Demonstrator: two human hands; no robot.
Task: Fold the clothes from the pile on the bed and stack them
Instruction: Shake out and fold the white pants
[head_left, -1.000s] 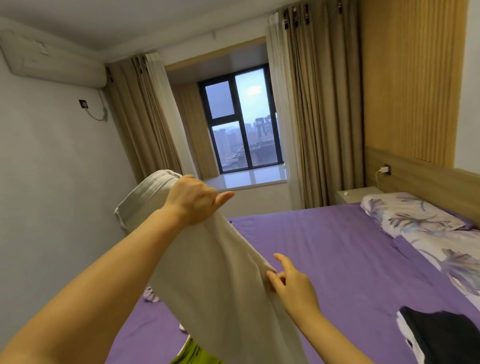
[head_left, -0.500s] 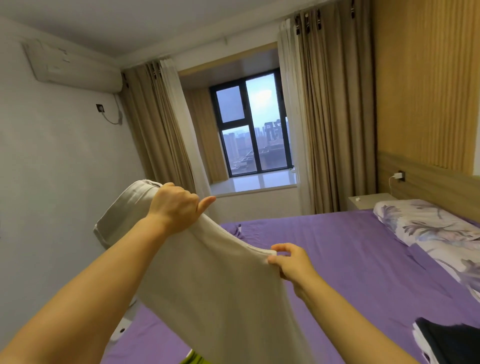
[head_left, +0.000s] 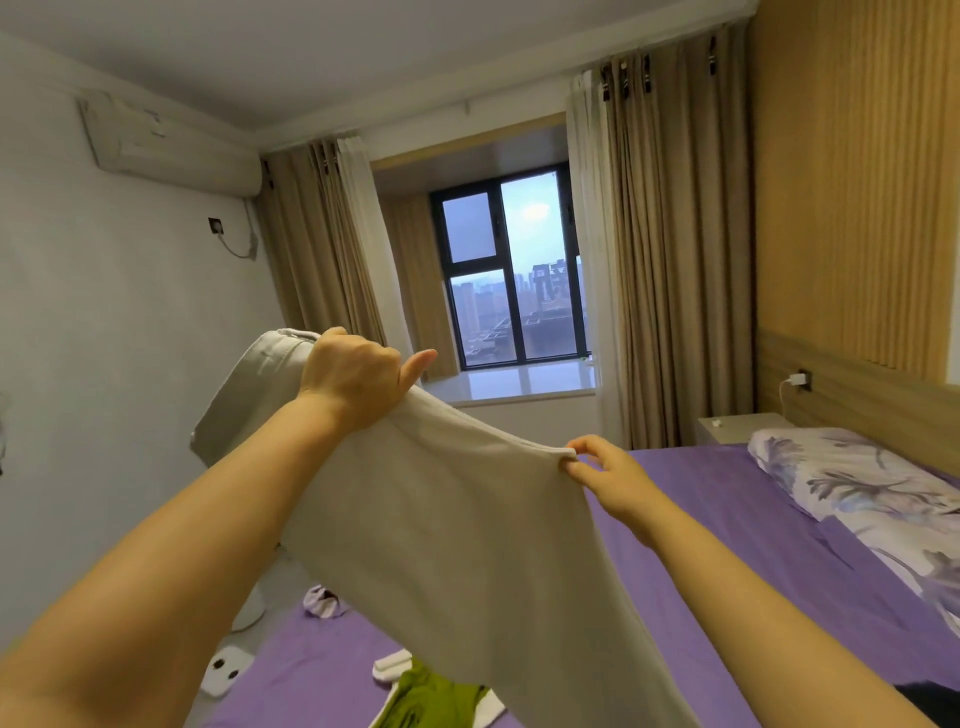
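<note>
Beige garment gripped by left hand, pinched by right hand

The bed wears a purple sheet and reaches from the near edge back toward the window wall. Along its right side lies a white pillow printed with grey-purple flowers, touching the wooden headboard. At the near left, a green garment lies crumpled on the sheet, with a small white piece just beside it. Farther left, near the bed's edge, sits a small white-and-dark bundle. A dark item shows at the lower right corner
</note>
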